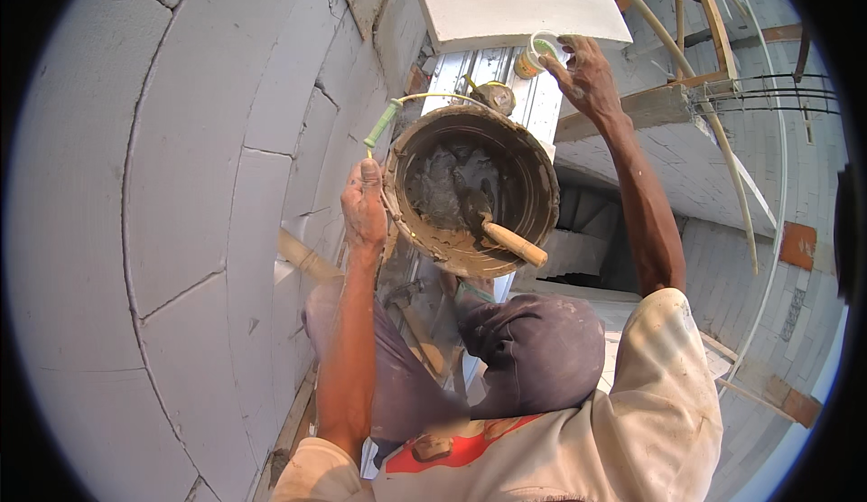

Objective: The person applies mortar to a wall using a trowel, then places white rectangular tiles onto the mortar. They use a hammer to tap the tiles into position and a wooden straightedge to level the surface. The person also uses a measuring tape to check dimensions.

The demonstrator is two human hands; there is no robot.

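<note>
My left hand (pixel 364 209) is closed at the left side of a mortar-caked bucket (pixel 547 172), its thumb up beside the lower end of the wire handle. A green grip (pixel 384 125) sits on that handle. Inside the bucket lies wet grey mortar (pixel 433 177), with a trowel whose wooden handle (pixel 517 244) leans over the near right rim. Farther off, my right hand (pixel 587 78) has its thumb and fingers at the rim of a small plastic cup (pixel 527 65). A lump-like, mortar-stained object (pixel 495 97) rests just beyond the bucket.
A pale block (pixel 524 10) lies across the ribbed metal planks (pixel 450 78) ahead. The block wall (pixel 190 186) rises close on my left. A hammer (pixel 415 326) lies by my legs. To the right are a drop, a bent hose (pixel 722 136) and wooden framing (pixel 713 14).
</note>
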